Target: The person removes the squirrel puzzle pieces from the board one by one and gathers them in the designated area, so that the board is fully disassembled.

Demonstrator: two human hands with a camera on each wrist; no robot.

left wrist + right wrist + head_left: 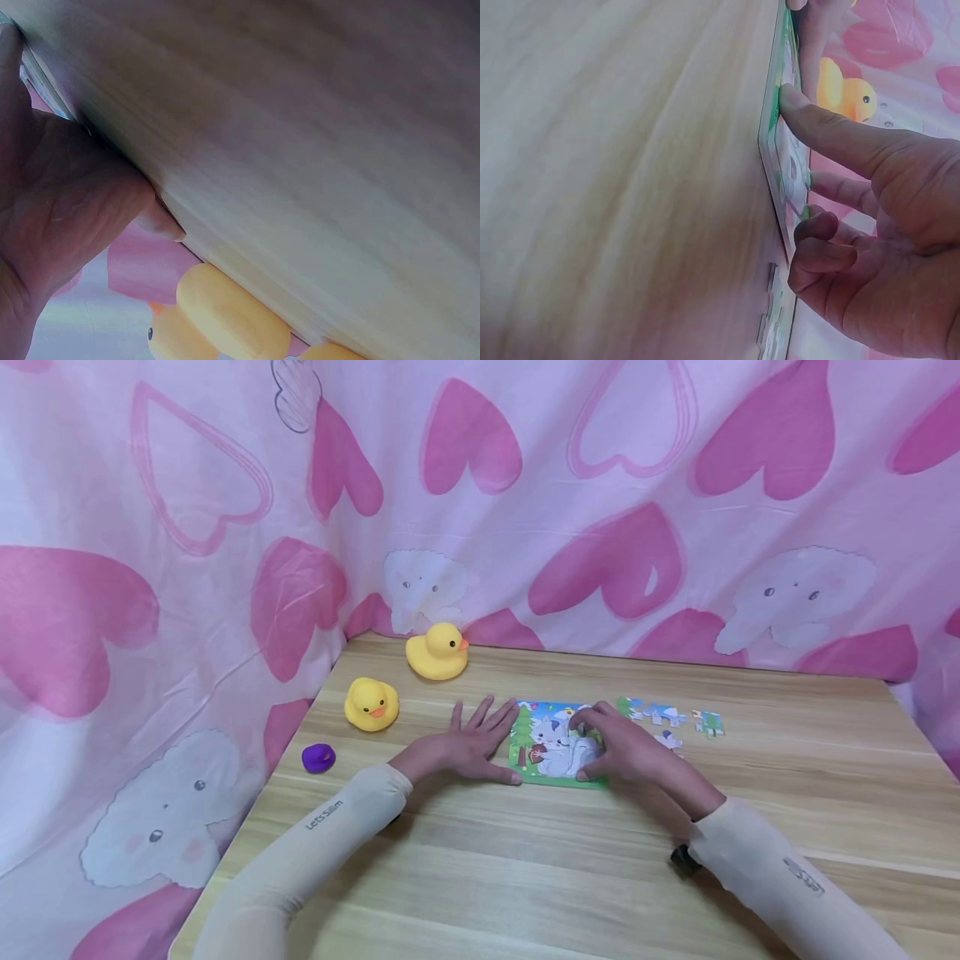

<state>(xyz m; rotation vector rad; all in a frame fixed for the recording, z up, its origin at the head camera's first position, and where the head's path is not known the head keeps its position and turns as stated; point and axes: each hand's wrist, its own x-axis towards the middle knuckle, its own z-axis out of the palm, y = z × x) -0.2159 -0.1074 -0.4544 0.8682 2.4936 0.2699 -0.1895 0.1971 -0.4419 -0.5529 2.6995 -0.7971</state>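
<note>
A jigsaw puzzle (553, 752) with a grey squirrel and green trees lies flat on the wooden table. My left hand (480, 750) rests spread at its left side, with the thumb and fingertips at the board's edge. Over the puzzle's right part arches my right hand (626, 745), covering that area from above. In the right wrist view its straight thumb (832, 127) touches the board near the green border, and two fingertips meet the surface farther along. The other fingers are bent. Loose puzzle pieces (666, 714) lie just beyond the right hand.
Two yellow rubber ducks (437, 652) and a small purple duck (318, 758) stand on the table's left side. Another loose piece (708, 722) lies farther right. A pink heart-patterned curtain (607, 560) hangs along the back and left edges of the table.
</note>
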